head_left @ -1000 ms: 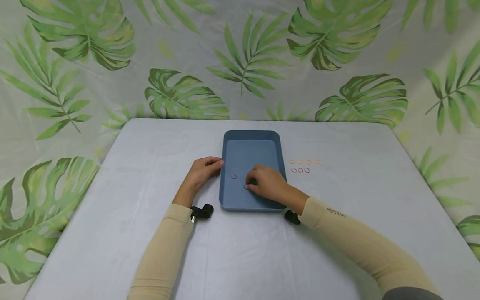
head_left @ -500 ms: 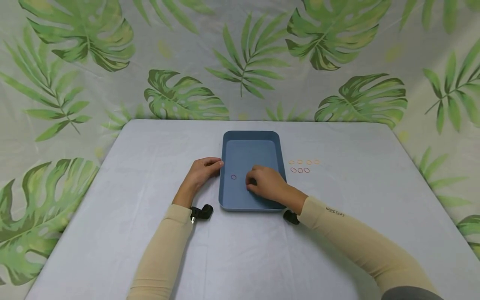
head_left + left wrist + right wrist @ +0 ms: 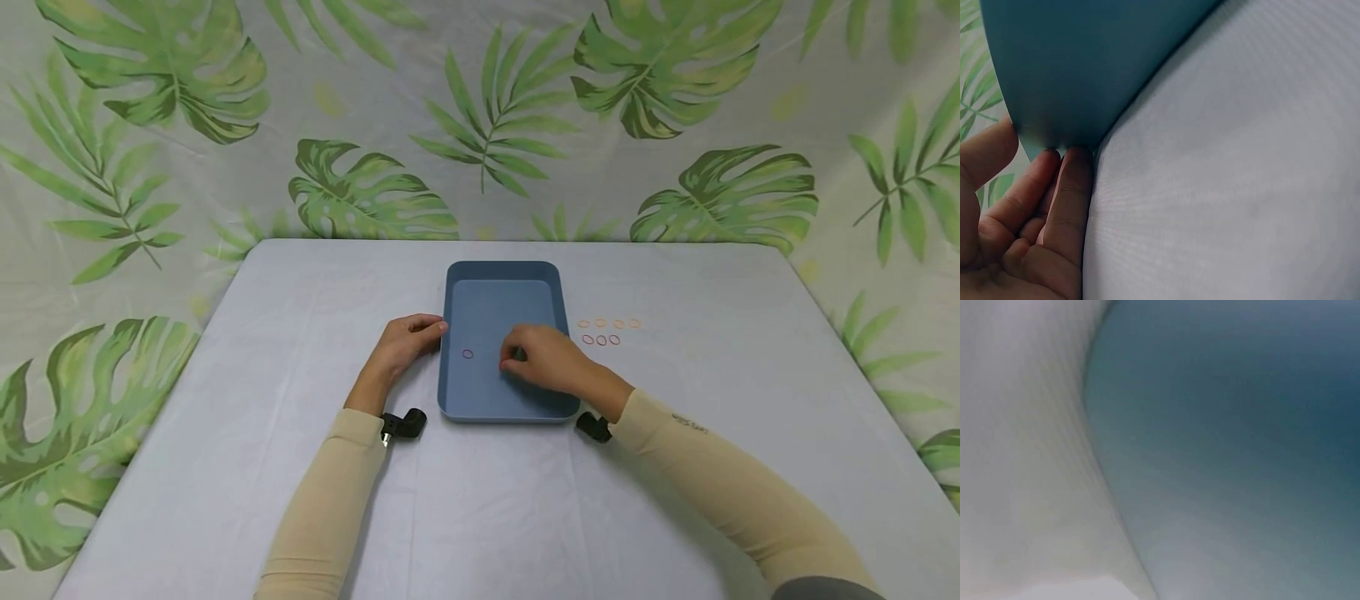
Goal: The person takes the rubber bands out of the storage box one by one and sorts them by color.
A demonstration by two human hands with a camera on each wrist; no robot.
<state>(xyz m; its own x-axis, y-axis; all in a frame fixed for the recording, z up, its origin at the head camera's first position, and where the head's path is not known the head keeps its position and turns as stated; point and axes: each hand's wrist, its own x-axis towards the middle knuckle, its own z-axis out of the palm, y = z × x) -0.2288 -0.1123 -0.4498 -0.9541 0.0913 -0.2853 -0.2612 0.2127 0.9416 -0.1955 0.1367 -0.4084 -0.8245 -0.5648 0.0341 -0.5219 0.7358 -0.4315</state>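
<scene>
A small red rubber band (image 3: 468, 354) lies flat inside the blue tray (image 3: 501, 283), between the two hands. The right hand (image 3: 546, 360) rests in the tray just right of it, fingers curled; whether its grip holds anything I cannot tell. The left hand (image 3: 406, 340) presses loosely curled fingers (image 3: 1066, 187) against the tray's left wall. More rubber bands (image 3: 601, 340) sit on the table (image 3: 300, 467) beyond the right hand.

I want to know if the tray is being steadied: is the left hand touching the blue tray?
Touching. The left wrist view shows the left hand with fingertips pressed against the blue tray wall.
</scene>
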